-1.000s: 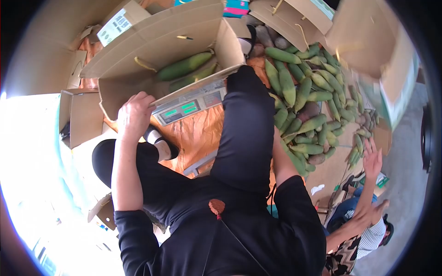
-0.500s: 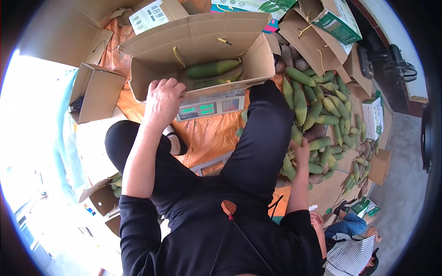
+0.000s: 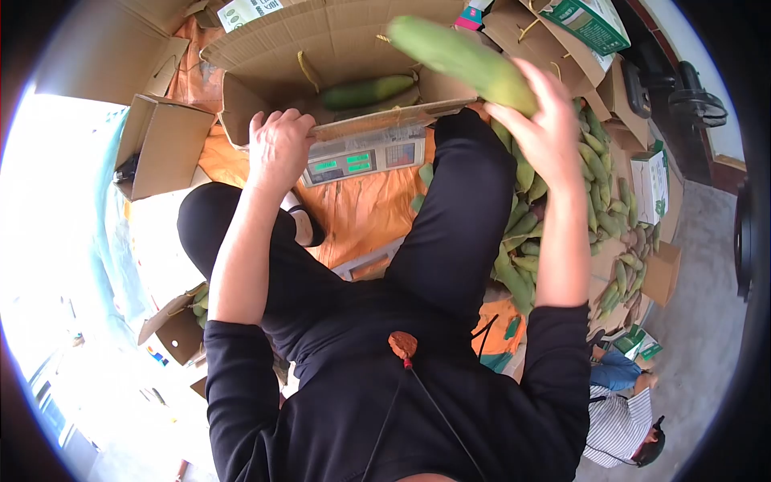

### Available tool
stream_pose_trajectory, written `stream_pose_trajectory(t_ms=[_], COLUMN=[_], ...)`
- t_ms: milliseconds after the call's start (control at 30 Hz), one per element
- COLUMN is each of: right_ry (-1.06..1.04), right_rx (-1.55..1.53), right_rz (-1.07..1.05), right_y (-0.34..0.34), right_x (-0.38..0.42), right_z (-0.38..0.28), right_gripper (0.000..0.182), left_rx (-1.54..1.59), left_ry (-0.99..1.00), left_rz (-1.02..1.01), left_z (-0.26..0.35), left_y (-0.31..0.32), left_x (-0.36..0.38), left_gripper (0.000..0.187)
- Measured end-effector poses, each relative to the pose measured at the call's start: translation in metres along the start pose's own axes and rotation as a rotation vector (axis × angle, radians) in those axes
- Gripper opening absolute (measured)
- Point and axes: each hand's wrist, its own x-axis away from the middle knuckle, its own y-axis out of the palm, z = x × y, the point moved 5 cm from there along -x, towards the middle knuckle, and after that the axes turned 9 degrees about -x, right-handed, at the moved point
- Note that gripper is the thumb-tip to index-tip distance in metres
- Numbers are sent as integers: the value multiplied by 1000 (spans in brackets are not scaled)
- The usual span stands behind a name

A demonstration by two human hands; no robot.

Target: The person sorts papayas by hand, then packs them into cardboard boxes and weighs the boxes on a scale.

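My right hand [image 3: 546,124] is closed round the thick end of a long green radish [image 3: 462,60], which is slightly smeared by motion. The radish is raised over the right part of an open cardboard box [image 3: 265,96]. My left hand [image 3: 281,145] has its fingers curled over the near rim of this box, at its left part. Inside the box lie two more green radishes [image 3: 365,92], one partly in shadow. The box rests on a digital scale [image 3: 361,161] with lit green displays.
A heap of green radishes [image 3: 594,169] spreads to the right of my knee. More cardboard boxes [image 3: 165,149] stand left and upper right. An orange sheet [image 3: 353,217] covers the floor. A fan [image 3: 695,96] stands at the right; another person [image 3: 622,422] is at lower right.
My right hand has risen from the radish heap to the box's right side, now carrying a green radish. My left hand stays on the rim. The view has shifted a little.
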Motion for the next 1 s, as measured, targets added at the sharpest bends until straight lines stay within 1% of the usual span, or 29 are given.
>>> stream_pose_trajectory(t_ms=[33, 100, 167, 233, 267, 300, 367, 400, 433, 500, 533, 567, 600, 633, 667, 700, 767, 800, 867, 933, 1000], right_ry=[16, -90, -129, -224, -210, -206, -189, -218, -209, -137, 14, 133, 268, 308, 450, 479, 620, 722, 841, 1031, 1115], right_rx=[-18, 72, 154, 186, 128, 133, -9, -109, -122, -146, -270, -233, -381, -245, -227, -170, -82, -122, -35, 264, 457], right_rz=[-80, -142, -215, -185, -208, -205, -95, -27, -42, 51, 113, 119, 145, 157, 186, 213, 221, 223, 172, -48, -175], right_y=[20, 63, 97, 126, 134, 133, 112, 102, 85, 50, 39, 26, 16, 4, -1, -6, -6, -1, 11, 17, 28], right_x=[-12, -29, -38, -42, -42, -45, -50, -53, -53, -38, -26, -9, 10, 29, 56, 84, 148, 185, 256, 301, 345], right_z=[0, 1, -8, -9, -5, -7, -7, 5, 11, 32, 57, 80, 97, 111, 144, 167, 211, 236, 262, 255, 254], right_gripper=[50, 48, 51, 53, 57, 57, 53, 43, 38, 34, 34, 32, 32, 32, 33, 33, 31, 32, 34, 42, 48], left_rx=[4, 8, 20, 13, 8, 11, 30, 42, 23, 30, 31, 34, 32, 29, 25, 25, 32, 30, 17, 15, 10], left_ry=[6, 11, 7, 9, 17, 23, 31, 35, 42, 34, 61, 37, 47, 56, 54, 63, 65, 68, 67, 73, 67], left_rz=[10, 22, 24, 28, 34, 35, 47, 55, 128, 91, 124, 104, 94, 84, 82, 88, 94, 90, 77, 69, 64], left_z=[-1, 0, 0, 0, 0, 0, 0, 0, 1, 1, 2, 2, 3, 5, 7, 6, 7, 8, 7, 7, 8], left_y=[1, 0, 0, -2, -4, -4, -4, -5, -5, -4, -4, -3, -4, -5, -8, -7, -9, -10, -8, -6, -7], left_x=[0, 0, 0, 0, 0, -1, -1, -1, -1, -3, -3, -3, -3, -2, -2, -2, -3, -4, -4, -5, -5], left_gripper=[18, 18, 18, 18, 18, 18, 18, 17, 16, 15, 13, 12, 12, 12, 13, 14, 16, 18, 19, 19, 19])
